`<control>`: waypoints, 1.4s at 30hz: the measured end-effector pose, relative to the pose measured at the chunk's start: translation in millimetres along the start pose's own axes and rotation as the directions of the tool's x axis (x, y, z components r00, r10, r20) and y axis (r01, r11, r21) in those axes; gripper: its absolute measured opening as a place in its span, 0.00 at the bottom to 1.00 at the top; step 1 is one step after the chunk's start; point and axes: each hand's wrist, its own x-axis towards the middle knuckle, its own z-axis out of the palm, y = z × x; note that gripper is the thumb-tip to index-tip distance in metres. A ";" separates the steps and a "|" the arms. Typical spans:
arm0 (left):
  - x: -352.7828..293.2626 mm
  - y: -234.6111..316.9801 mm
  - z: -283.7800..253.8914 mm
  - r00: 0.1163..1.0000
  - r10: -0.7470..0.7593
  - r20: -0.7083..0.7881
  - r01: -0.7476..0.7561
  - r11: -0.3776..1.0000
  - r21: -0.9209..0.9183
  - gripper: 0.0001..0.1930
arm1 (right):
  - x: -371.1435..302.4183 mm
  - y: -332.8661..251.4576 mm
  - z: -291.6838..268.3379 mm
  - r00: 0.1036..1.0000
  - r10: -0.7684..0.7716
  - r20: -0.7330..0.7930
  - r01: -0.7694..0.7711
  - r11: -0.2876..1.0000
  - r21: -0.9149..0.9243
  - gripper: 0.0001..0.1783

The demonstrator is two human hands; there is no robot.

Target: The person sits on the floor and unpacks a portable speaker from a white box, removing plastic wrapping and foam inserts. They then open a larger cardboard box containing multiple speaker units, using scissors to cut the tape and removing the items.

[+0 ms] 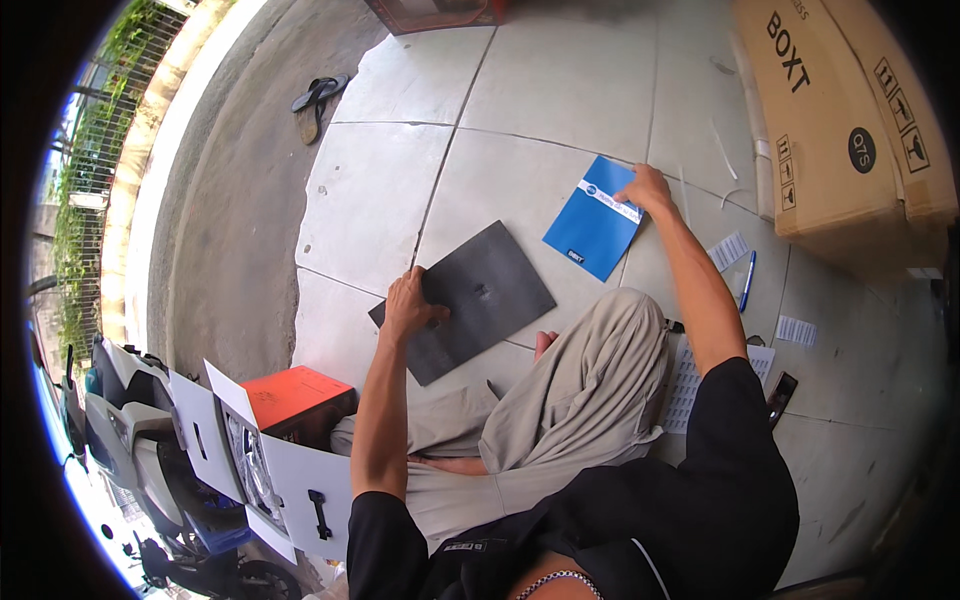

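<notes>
A flat dark grey rectangular sheet [490, 305] lies tilted on the tiles in front of my crossed legs. My left hand [408, 303] grips its left edge, with the thumb on top and the other fingers partly hidden. Farther right is a blue booklet [590, 232] with a white band across it. My right hand [646, 188] pinches the booklet's upper right edge between thumb and fingers. Whether the booklet rests fully on the floor I cannot tell. The sheet and the booklet are apart.
At the left stand an open white carton [305, 480], an orange-topped box [298, 398] and a motorbike [150, 440]. A large cardboard box [830, 130] fills the far right. Near my right knee lie a label sheet [688, 385], a blue pen [748, 280] and small label slips [728, 250].
</notes>
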 end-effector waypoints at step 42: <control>-597.2 -134.1 -160.7 -0.256 -0.274 -0.927 0.623 0.686 -0.375 0.11 | -548.9 -486.8 235.9 0.203 -0.887 0.414 0.899 0.336 0.280 0.23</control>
